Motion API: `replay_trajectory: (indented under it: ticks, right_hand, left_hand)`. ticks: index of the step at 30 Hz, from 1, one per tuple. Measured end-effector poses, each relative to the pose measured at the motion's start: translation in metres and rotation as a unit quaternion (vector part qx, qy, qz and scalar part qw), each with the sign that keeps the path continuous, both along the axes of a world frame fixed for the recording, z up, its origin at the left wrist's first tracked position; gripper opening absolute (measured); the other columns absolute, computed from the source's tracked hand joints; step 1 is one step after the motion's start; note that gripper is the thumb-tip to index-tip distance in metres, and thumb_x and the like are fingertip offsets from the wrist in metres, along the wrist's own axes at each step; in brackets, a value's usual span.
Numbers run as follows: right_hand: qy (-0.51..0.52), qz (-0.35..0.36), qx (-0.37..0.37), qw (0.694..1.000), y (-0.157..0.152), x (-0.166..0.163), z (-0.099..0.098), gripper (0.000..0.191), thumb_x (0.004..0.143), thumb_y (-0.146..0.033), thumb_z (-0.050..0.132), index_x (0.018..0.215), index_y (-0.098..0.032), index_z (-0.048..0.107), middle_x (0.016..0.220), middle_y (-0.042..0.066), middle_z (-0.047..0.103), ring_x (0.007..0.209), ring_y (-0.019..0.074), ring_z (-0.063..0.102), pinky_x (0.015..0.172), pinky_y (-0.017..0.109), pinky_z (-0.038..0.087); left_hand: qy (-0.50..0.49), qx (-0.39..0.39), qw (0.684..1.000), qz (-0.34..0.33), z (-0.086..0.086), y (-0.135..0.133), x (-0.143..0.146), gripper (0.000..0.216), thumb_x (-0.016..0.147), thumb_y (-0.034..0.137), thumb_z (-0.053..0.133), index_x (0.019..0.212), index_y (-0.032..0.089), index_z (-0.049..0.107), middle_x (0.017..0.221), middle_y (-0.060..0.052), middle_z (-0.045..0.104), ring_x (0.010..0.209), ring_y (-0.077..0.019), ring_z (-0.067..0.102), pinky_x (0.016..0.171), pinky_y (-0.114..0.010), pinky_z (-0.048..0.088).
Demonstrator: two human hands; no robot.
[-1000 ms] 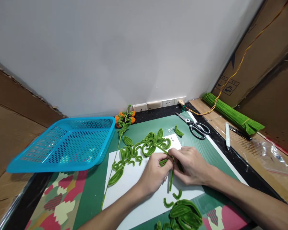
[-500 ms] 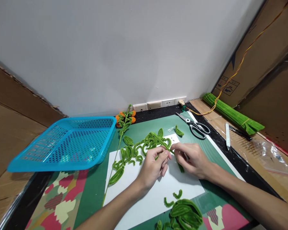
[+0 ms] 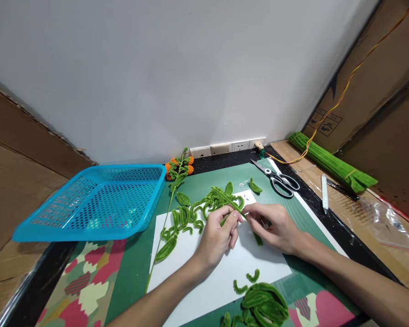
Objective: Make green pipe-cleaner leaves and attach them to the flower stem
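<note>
Between my hands runs a fuzzy green pipe cleaner (image 3: 229,201), slanting down to the right above a white sheet (image 3: 221,281). My left hand (image 3: 221,234) pinches it with thumb and fingers. Close by, my right hand (image 3: 271,226) is closed round its lower part, the fingers partly hiding it. Behind the hands lies a heap of curled green pipe-cleaner pieces (image 3: 182,217). A bundle of green pipe-cleaner leaves (image 3: 264,304) and small curled bits (image 3: 240,287) lie nearer me. A finished stem with orange flowers (image 3: 179,168) rests at the left.
A blue plastic basket (image 3: 98,204) stands at the left. Black-handled scissors (image 3: 281,181) lie behind my right hand. Farther right are a white utility knife (image 3: 324,194), a bundle of green pipe cleaners (image 3: 332,161) and a clear plastic bag (image 3: 390,222). A yellow cord (image 3: 341,97) hangs by a cardboard box.
The view has shifted very slightly. Both hands stay almost in place on the pipe cleaner, with only small finger movement.
</note>
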State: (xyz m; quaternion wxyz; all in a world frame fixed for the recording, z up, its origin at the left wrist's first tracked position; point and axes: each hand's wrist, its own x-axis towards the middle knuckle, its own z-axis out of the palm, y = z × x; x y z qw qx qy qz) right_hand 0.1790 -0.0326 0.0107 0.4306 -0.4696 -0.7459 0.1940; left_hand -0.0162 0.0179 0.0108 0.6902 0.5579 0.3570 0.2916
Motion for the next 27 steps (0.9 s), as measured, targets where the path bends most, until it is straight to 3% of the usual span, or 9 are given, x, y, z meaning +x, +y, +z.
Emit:
replay_trajectory:
  ticks: [8,11,15,18,22,27]
  right_hand:
    - [0.143,0.02,-0.18,0.973,0.003,-0.001,0.009,0.018,0.102,-0.031,0.06,0.101,-0.017,0.072,0.069,-0.001,0.064,0.06,0.0125,0.054,0.055,0.023,0.04]
    - [0.167,0.026,-0.201,0.965,0.003,-0.002,0.012,0.023,0.103,-0.037,0.061,0.1,-0.016,0.072,0.074,0.001,0.068,0.064,0.0139,0.059,0.057,0.024,0.043]
    - [0.097,0.012,-0.127,0.987,0.002,-0.001,0.009,0.019,0.105,-0.029,0.057,0.101,-0.017,0.071,0.07,0.0,0.065,0.058,0.0126,0.055,0.054,0.024,0.041]
    - [-0.01,-0.006,0.007,1.0,0.004,0.003,0.001,0.015,0.104,-0.018,0.055,0.106,-0.017,0.07,0.071,-0.001,0.066,0.055,0.0113,0.051,0.053,0.024,0.038]
    - [-0.12,-0.022,0.158,0.98,0.008,0.009,-0.007,0.015,0.106,-0.012,0.056,0.108,-0.016,0.071,0.078,0.002,0.072,0.059,0.0126,0.06,0.056,0.026,0.04]
    - [-0.177,-0.001,0.202,0.963,0.009,0.019,-0.007,0.017,0.105,-0.01,0.06,0.117,-0.017,0.071,0.102,0.008,0.079,0.078,0.0152,0.072,0.065,0.026,0.049]
  left_hand:
    - [0.012,0.018,1.0,-0.001,-0.001,0.0,-0.001,0.036,0.106,0.049,0.058,0.085,0.021,0.053,0.047,0.009,0.049,0.036,-0.0067,0.038,0.04,-0.017,0.029]
    - [0.0,0.009,1.0,-0.001,-0.001,0.0,0.0,0.036,0.106,0.05,0.058,0.084,0.023,0.049,0.047,0.009,0.051,0.035,-0.0071,0.038,0.038,-0.017,0.028]
    - [0.003,0.015,1.0,-0.003,0.001,0.001,0.0,0.034,0.106,0.048,0.057,0.086,0.022,0.05,0.046,0.009,0.051,0.035,-0.0074,0.036,0.038,-0.017,0.027]
    - [0.008,0.024,1.0,-0.015,0.002,0.001,0.0,0.031,0.107,0.046,0.057,0.088,0.021,0.054,0.046,0.009,0.05,0.036,-0.007,0.037,0.04,-0.017,0.028]
    - [0.004,0.029,0.999,-0.03,0.003,0.001,0.0,0.032,0.106,0.044,0.059,0.087,0.02,0.056,0.048,0.009,0.049,0.037,-0.0052,0.037,0.042,-0.017,0.026]
    - [-0.008,0.023,0.999,-0.043,0.001,0.002,0.0,0.033,0.106,0.045,0.06,0.086,0.019,0.057,0.052,0.009,0.048,0.039,-0.0048,0.038,0.043,-0.017,0.025]
